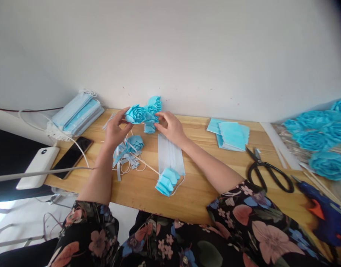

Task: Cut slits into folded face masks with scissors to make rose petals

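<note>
My left hand (pixel 116 128) grips a blue rose (pixel 135 114) of folded mask-like material by its left side, just above the table. Beside that bloom, my right hand (pixel 170 128) has its thumb and fingertips closed on the edge of a cluster of blue petals (pixel 151 110). The fingertips partly cover where the pieces join. Below my hands lies another blue rose (pixel 135 144), near a thin wooden stick (pixel 148 165). A pale face mask (pixel 170 157) rests flat under my right wrist, with a folded blue piece (pixel 167 181) at its near end.
Mask stacks (pixel 77 113), a phone (pixel 72 157) and a white power bank (pixel 38 167) lie left, crossed by a cable. Cut strips (pixel 123 157) sit centre-left. To the right are blue pieces (pixel 233 135), black scissors (pixel 259 163), a blue glue gun (pixel 323 211) and several finished roses (pixel 312 128).
</note>
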### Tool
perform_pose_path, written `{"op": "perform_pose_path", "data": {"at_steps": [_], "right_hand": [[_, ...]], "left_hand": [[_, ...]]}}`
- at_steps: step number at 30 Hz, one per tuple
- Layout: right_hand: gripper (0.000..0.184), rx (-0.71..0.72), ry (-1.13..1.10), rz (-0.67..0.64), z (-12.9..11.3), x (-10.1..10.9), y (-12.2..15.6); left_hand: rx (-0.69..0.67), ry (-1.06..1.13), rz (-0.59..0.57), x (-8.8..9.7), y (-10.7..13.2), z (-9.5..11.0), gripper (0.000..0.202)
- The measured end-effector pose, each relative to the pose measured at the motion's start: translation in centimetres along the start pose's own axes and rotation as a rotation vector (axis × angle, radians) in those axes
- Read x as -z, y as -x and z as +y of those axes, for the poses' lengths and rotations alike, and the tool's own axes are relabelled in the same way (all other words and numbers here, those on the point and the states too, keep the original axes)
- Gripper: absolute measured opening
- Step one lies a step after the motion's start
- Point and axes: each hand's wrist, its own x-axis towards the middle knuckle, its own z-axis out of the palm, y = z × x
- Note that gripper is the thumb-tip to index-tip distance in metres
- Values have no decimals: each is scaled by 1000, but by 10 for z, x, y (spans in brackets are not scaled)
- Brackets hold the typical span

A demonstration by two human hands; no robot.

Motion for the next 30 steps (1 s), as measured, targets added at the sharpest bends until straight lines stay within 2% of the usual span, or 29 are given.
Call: {"op": "perform_pose_path", "data": {"at_steps": [5,14,20,22,25,27,30], "right_hand": [[33,16,0,-12,8,-8,4],[35,24,12,-10,10,-5,7],[33,76,81,-65,8,-4,9],[34,75,93,-74,8,-3,9],[35,71,103,-78,10,-2,9],[36,69,110,-74,11,-3,9],[35,64,111,-77,11,-4,8]], "left_hand": [[13,48,28,1,1,-5,58],[33,52,-6,-4,1,-5,59],[34,36,-11,-6,3,-5,58],[22,62,38,-2,2,-3,57],[-36,142,206,10,-6,6,56],[-78,147,277,17,-15,14,56],[-102,-10,235,18,-31,27,55]]}}
